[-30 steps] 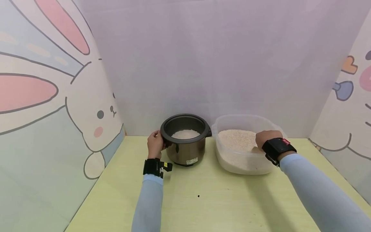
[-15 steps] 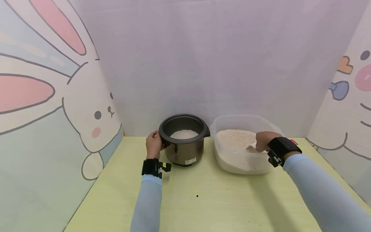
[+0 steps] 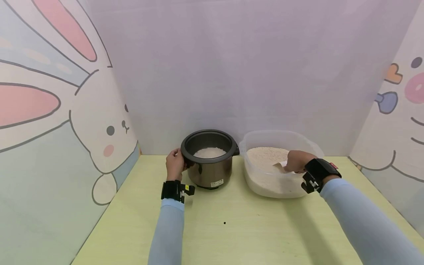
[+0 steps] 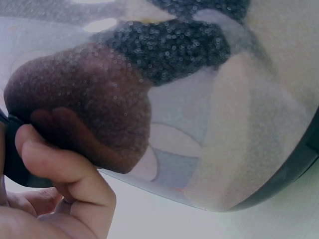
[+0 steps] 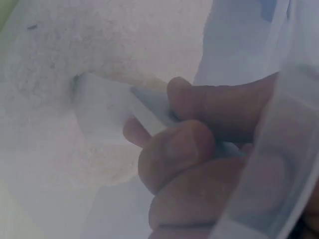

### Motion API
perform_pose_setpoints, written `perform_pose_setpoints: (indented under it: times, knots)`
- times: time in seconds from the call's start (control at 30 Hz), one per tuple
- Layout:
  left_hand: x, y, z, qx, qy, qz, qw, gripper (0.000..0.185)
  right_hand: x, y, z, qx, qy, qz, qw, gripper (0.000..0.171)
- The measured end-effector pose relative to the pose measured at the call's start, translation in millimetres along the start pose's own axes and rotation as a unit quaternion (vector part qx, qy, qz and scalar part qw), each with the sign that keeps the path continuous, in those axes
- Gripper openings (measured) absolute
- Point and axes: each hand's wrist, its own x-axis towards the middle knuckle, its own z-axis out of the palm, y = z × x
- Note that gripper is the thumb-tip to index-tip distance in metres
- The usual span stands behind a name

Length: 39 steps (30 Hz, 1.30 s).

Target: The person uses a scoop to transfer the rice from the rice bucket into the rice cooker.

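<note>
My left hand [image 3: 174, 165] grips the side handle [image 4: 22, 162] of a lidless dark rice cooker [image 3: 215, 173]; in the left wrist view its curled fingers mirror in the shiny wall. White rice [image 3: 209, 152] covers the bottom inside. To the right stands a clear plastic tub [image 3: 265, 187] with a deep bed of rice [image 3: 263, 156]. Reaching over the tub's near right rim, my right hand [image 3: 296, 161] pinches a white scoop [image 5: 102, 107] between thumb and fingers. The scoop's front end lies in the rice. Most of its handle is hidden by the fingers.
Both vessels stand side by side on a pale yellow-green table [image 3: 251, 232], close to a lilac backdrop [image 3: 238, 73]. A tiny black speck [image 3: 224, 222] lies in front of them. Printed rabbit panels [image 3: 99, 140] border the left side and similar ones the right.
My right hand has turned at the wrist and shifted left within the tub, bringing the scoop into sight over the rice. The left hand has stayed on the cooker's handle.
</note>
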Motion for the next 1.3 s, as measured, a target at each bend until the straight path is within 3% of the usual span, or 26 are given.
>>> perform_pose_setpoints:
  times: [0.27, 0.47, 0.93, 1.3]
  knots:
    - [0.8, -0.4, 0.4, -0.002, -0.001, 0.004, 1.0, 0.043, 7, 0, 7, 0.029, 0.011, -0.012, 0.999, 0.057]
    - [0.9, -1.1, 0.5, -0.003, -0.001, 0.005, 1.0, 0.042, 7, -11, 11, 0.082, 0.031, -0.03, 0.996, 0.058]
    - [-0.7, 0.0, -1.0, 0.001, 0.001, 0.006, 1.0, 0.042, 13, -19, 20, 0.205, 0.042, -0.044, 0.977, 0.054]
    - [-0.7, -0.2, -0.7, -0.008, 0.001, 0.002, 1.0, 0.041, 15, -18, 23, 0.215, 0.052, -0.057, 0.974, 0.05]
